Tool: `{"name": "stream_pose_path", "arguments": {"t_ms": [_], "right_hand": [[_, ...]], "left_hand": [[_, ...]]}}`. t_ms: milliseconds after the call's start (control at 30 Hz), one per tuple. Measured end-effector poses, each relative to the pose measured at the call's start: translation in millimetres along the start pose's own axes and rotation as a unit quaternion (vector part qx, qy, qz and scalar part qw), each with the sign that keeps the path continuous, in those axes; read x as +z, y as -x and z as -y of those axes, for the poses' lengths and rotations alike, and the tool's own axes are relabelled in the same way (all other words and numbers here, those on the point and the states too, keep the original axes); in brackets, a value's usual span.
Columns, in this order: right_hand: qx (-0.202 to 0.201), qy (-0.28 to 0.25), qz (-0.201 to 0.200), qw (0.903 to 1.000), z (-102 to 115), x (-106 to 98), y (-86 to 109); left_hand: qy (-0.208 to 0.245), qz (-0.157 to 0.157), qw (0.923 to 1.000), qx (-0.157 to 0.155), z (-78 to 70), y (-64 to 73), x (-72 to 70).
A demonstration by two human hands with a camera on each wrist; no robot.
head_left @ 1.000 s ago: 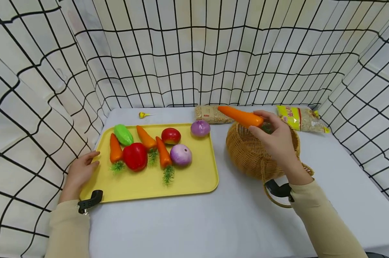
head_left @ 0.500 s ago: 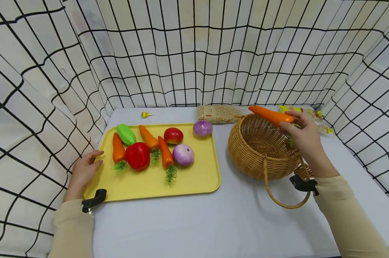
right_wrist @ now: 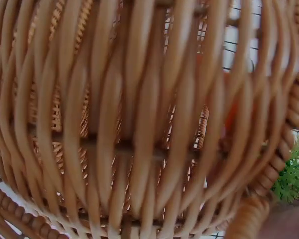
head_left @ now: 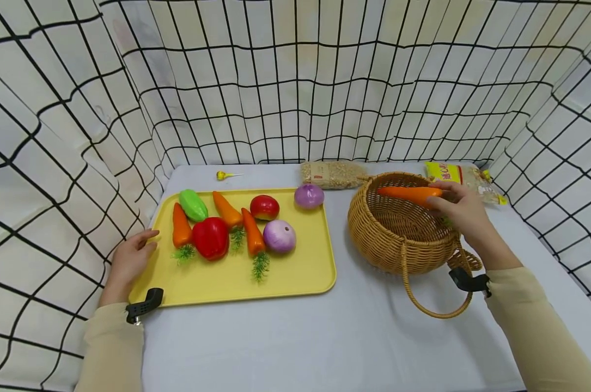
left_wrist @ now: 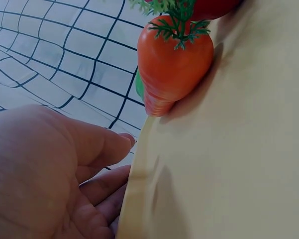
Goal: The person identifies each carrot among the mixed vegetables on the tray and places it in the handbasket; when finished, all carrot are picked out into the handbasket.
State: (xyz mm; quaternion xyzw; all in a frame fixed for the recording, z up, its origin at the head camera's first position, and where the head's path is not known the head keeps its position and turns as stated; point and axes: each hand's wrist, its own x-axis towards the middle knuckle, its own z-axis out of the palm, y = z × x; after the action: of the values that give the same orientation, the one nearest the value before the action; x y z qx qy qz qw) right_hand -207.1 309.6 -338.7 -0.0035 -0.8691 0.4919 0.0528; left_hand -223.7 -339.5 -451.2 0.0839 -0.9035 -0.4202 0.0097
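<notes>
My right hand (head_left: 464,212) pinches an orange toy carrot (head_left: 405,195) near its thick leafy end. The carrot lies level at the mouth of a round wicker basket (head_left: 373,239), its tip pointing left. Woven basket wall fills most of the right wrist view, with the carrot's green leaves (right_wrist: 291,174) at the right edge. My left hand (head_left: 129,262) is at the left edge of a yellow tray (head_left: 295,277), fingers loosely bent. In the left wrist view, its fingers touch the tray's side while the thumb stays apart; a second carrot (left_wrist: 174,64) lies just beyond.
The tray carries more carrots, a red bell pepper (head_left: 210,238), a green vegetable (head_left: 193,205), a red round one (head_left: 264,207) and two purple onions (head_left: 279,236). Behind stand a grain bag (head_left: 331,174), a yellow packet (head_left: 444,171) and a lollipop (head_left: 221,175). Wire grid surrounds the table.
My right hand has carried the carrot rightward, then lowered it from above the basket to its mouth. The left hand stays at the tray's edge.
</notes>
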Motion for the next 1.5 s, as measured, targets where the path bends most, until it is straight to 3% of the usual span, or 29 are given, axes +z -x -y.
{"name": "stream_pose_path", "arguments": {"t_ms": [400, 767, 1100, 1500], "right_hand": [[0.017, 0.140, 0.075, 0.9871, 4, 4, -16.5], [0.042, 0.099, 0.125, 0.9862, 5, 13, -27.0], [0.041, 0.121, 0.136, 0.9825, 2, 13, -27.2], [0.021, 0.119, 0.101, 0.9875, 9, 10, -15.2]], "left_hand": [[0.007, -0.005, 1.0000, 0.000, -0.7, 0.6, 1.1], [0.012, -0.007, 0.9999, -0.010, 2.8, 3.3, 1.4], [0.007, -0.007, 0.9999, 0.008, 1.5, 1.3, 0.4], [0.001, -0.012, 0.9999, 0.002, 0.1, 0.5, 1.4]]}}
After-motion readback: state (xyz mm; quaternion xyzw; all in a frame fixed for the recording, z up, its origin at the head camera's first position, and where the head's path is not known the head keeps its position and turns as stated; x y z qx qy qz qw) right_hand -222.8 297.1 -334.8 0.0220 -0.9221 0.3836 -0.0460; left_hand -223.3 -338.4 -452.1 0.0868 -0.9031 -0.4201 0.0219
